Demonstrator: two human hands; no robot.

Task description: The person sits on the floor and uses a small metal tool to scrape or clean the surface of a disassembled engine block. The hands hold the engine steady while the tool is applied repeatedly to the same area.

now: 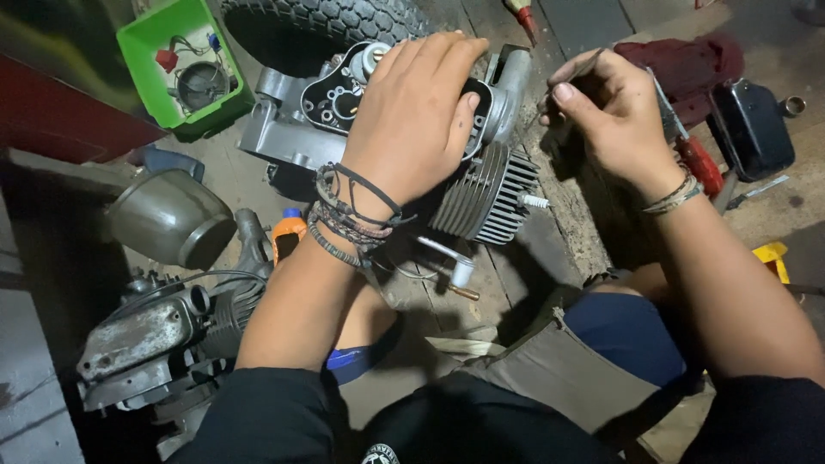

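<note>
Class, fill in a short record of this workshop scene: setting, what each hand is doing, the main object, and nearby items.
Setting: floor, person seated over the work
Left hand: flat on top of the engine
Right hand: pinching a thin tool, clear of the engine
Main object: small engine with finned cylinder
Nearby: green bin, tyre, red screwdriver, second engine

matt cast-metal engine (pixel 481 193), glossy plastic bin (pixel 150 51)
</note>
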